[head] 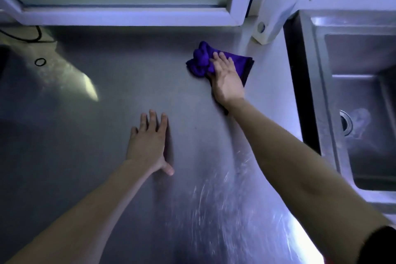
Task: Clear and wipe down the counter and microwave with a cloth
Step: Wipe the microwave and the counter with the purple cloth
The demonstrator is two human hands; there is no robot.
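Our 2 bare forearms reach out over the steel counter [111, 135]. We rest our left hand [147, 143] flat on the metal, fingers spread, holding nothing. Farther out, our right hand [225, 77] presses palm-down on the bunched purple cloth [200, 60], fingers extended rather than curled around it. Right of the cloth sits the sink [362, 96]; a small black ring [40, 62] lies far left.

Bare forearms, dark right sleeve [379, 246]

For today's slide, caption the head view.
Right hand presses purple cloth on steel counter; left hand rests flat.
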